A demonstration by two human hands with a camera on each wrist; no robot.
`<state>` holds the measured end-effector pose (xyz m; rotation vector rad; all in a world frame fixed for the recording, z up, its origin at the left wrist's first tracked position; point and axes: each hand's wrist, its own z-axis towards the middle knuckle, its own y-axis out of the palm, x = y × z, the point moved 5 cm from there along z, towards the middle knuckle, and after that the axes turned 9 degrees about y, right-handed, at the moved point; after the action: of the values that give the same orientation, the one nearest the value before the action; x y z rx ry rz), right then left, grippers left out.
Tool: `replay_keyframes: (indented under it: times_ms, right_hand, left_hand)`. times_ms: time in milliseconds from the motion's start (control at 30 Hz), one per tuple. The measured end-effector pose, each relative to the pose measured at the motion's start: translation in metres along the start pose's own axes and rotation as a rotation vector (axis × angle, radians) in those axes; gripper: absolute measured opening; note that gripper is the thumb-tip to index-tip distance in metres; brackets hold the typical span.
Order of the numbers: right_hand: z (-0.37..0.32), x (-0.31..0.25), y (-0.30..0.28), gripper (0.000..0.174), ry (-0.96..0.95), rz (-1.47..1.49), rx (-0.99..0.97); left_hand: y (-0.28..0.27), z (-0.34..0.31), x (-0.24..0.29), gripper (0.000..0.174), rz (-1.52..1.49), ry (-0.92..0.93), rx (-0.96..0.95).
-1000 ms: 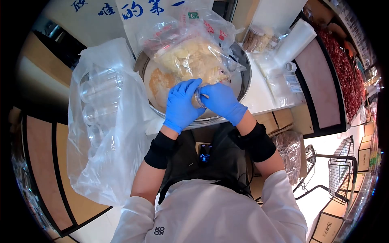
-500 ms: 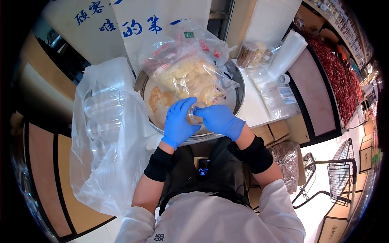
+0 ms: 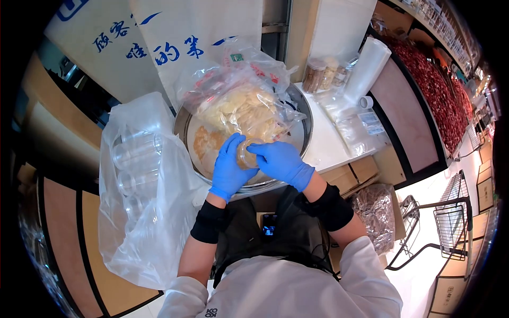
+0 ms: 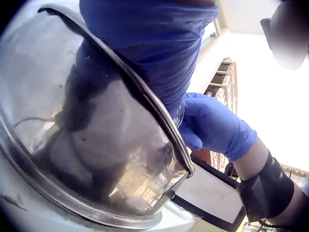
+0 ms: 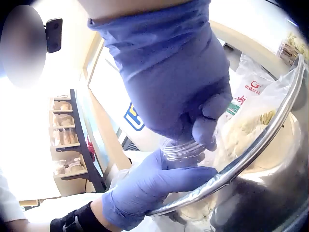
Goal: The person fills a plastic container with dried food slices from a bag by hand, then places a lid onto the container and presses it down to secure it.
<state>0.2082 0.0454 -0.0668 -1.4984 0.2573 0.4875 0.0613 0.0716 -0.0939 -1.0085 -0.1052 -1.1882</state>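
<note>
Both hands wear blue gloves and meet on a small clear jar (image 3: pixel 246 155) over the near side of a large steel basin (image 3: pixel 303 117). My left hand (image 3: pixel 228 167) wraps the jar from the left and below. My right hand (image 3: pixel 278 161) curls its fingertips (image 5: pixel 205 135) over the jar's mouth (image 5: pixel 179 148). A clear bag of pale dried slices (image 3: pixel 244 108) lies in the basin just behind the hands. In the left wrist view only the basin's rim (image 4: pixel 145 113), my left hand (image 4: pixel 149 43) and my right hand (image 4: pixel 217 125) show; the jar is hidden there.
A big clear plastic bag of empty jars (image 3: pixel 138 159) hangs at the left. Filled jars (image 3: pixel 318 74), a roll of plastic bags (image 3: pixel 366 69) and a tape roll (image 3: pixel 366 102) stand on the white counter (image 3: pixel 331 140) at the back right. A wire basket (image 3: pixel 450 217) sits at floor level, right.
Both hands stay joined on the jar over the basin's near rim. They have drawn slightly left and closer to me, and the head view has shifted.
</note>
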Motion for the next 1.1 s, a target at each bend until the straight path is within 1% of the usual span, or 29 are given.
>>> replay_keyframes:
  times_ms: [67, 133, 233, 367, 433, 467, 533, 567, 633, 667, 700, 733, 767, 833, 867, 900, 933, 967, 1033, 1067, 1100]
  right_hand:
    - [0.000, 0.002, 0.000, 0.033, 0.011, 0.022, 0.010]
    - [-0.001, 0.005, 0.012, 0.033, -0.068, 0.052, -0.128]
    - [-0.005, 0.005, 0.015, 0.034, -0.126, 0.067, -0.140]
    - [-0.006, 0.004, 0.011, 0.036, -0.111, 0.100, -0.160]
    - [0.000, 0.012, 0.024, 0.039, -0.157, 0.052, -0.227]
    - [0.004, 0.017, 0.028, 0.039, -0.157, 0.052, -0.226]
    - [0.008, 0.018, 0.034, 0.043, -0.197, 0.036, -0.325]
    - [0.006, 0.019, 0.035, 0.043, -0.197, 0.035, -0.324]
    - [0.002, 0.014, 0.024, 0.042, -0.088, 0.151, -0.293]
    - [0.003, 0.016, 0.026, 0.042, -0.094, 0.149, -0.295]
    - [0.003, 0.019, 0.019, 0.038, -0.116, 0.243, -0.169]
    - [0.002, 0.021, 0.012, 0.034, -0.137, 0.335, -0.041]
    - [0.001, 0.024, 0.013, 0.034, -0.137, 0.333, -0.042]
    - [-0.003, 0.022, 0.003, 0.026, -0.058, 0.533, -0.020]
    - [-0.005, 0.021, 0.000, 0.026, -0.061, 0.532, -0.020]
    - [-0.007, 0.024, -0.003, 0.027, 0.000, 0.639, -0.009]
    - [-0.007, 0.028, -0.004, 0.027, 0.061, 0.748, 0.001]
    - [-0.007, 0.029, -0.004, 0.027, 0.057, 0.746, -0.002]
    - [-0.010, 0.024, -0.003, 0.031, -0.111, 0.530, 0.023]
    - [-0.010, 0.027, 0.005, 0.031, -0.109, 0.530, 0.023]
    - [-0.011, 0.020, 0.009, 0.032, -0.232, 0.451, 0.030]
  left_hand:
    - [0.000, 0.000, 0.001, 0.085, 0.009, -0.018, -0.048]
    - [0.001, 0.000, 0.001, 0.083, 0.003, 0.004, -0.064]
    - [0.001, 0.000, 0.004, 0.080, 0.009, 0.037, -0.070]
    - [0.000, 0.001, 0.007, 0.079, 0.042, 0.053, -0.057]
    - [0.000, 0.000, 0.006, 0.079, 0.039, 0.045, -0.059]
    - [0.000, 0.000, 0.006, 0.080, 0.034, 0.037, -0.061]
    - [0.000, 0.001, 0.007, 0.080, 0.048, 0.058, -0.072]
    - [0.000, 0.001, 0.009, 0.080, 0.061, 0.077, -0.084]
    - [0.000, 0.001, 0.010, 0.080, 0.055, 0.063, -0.074]
    - [-0.002, 0.001, 0.009, 0.080, 0.048, 0.043, -0.066]
    - [-0.003, 0.002, 0.009, 0.080, 0.048, 0.042, -0.063]
    - [-0.005, 0.002, 0.011, 0.080, 0.091, 0.085, -0.038]
    - [-0.007, 0.003, 0.013, 0.080, 0.134, 0.129, -0.014]
    - [-0.007, 0.001, 0.011, 0.081, 0.193, 0.133, 0.020]
    - [-0.008, 0.000, 0.010, 0.081, 0.252, 0.136, 0.053]
    - [-0.008, 0.000, 0.009, 0.081, 0.253, 0.135, 0.058]
    - [-0.006, 0.001, 0.007, 0.082, 0.177, 0.096, 0.037]
    - [-0.005, 0.001, 0.004, 0.082, 0.101, 0.057, 0.016]
    - [-0.006, 0.002, 0.007, 0.082, 0.113, 0.046, -0.006]
    - [-0.005, 0.002, 0.008, 0.082, 0.124, 0.035, -0.031]
    - [-0.005, 0.002, 0.008, 0.082, 0.123, 0.036, -0.031]
